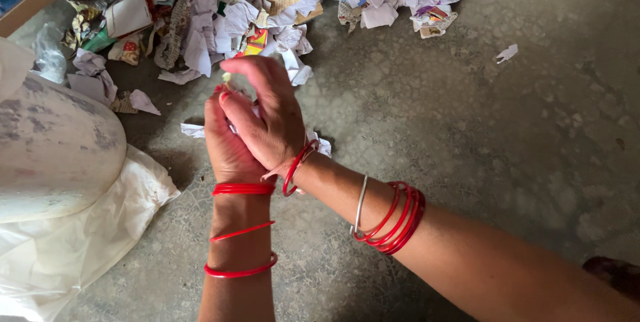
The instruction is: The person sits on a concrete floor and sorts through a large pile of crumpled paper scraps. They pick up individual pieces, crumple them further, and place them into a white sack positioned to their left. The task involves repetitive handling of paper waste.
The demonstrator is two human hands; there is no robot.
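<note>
Plainly, both hands meet over the bare floor (480, 135), pressed together around a small wad of paper. The right hand (267, 112) lies across the left hand (230, 145), palm to palm, fingers closed over it, so the wad (227, 78) shows only as a pale tip poking out at the top between the fingertips. Red bangles (390, 219) ring both wrists.

Just beyond the hands, a loose pile of scraps (267, 2) spreads across the floor: crumpled white sheets, printed bits, some cardboard. One scrap (193, 130) lies just beside the left hand, another (507, 53) sits well apart to the right. A large pale sack (53, 149) stands at the left on a sheet of white plastic (80, 242).

Judging by this, the work is in its early part. One piece is being squeezed or rolled between the palms, and I see no finished rolls or balls set aside anywhere. Nearly the whole pile looks untouched. How tightly the wad is formed cannot be told, since the palms hide most of it.
</note>
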